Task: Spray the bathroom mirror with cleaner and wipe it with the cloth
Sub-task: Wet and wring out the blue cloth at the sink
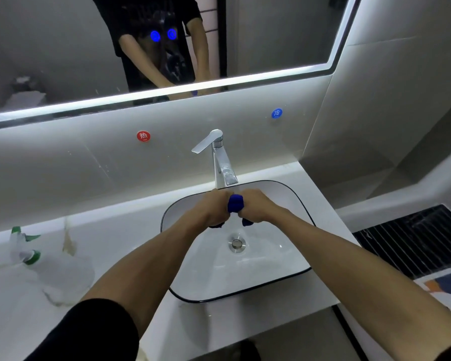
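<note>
Spanning the upper left of the frame, the mirror (63,48) hangs above a white surface (115,225) that carries the sink (271,269) at centre, and the cloth (235,203) is held over that basin, just below the tap (220,157), presumably so any wrung-out water drops into the drain. Both fists are curled tight around the blue cloth: the left hand (214,209) grips one end and the right hand (255,207) the other, touching in a twisting hold. At lower left the spray bottle (50,267) lies on its side, well apart, not held.
</note>
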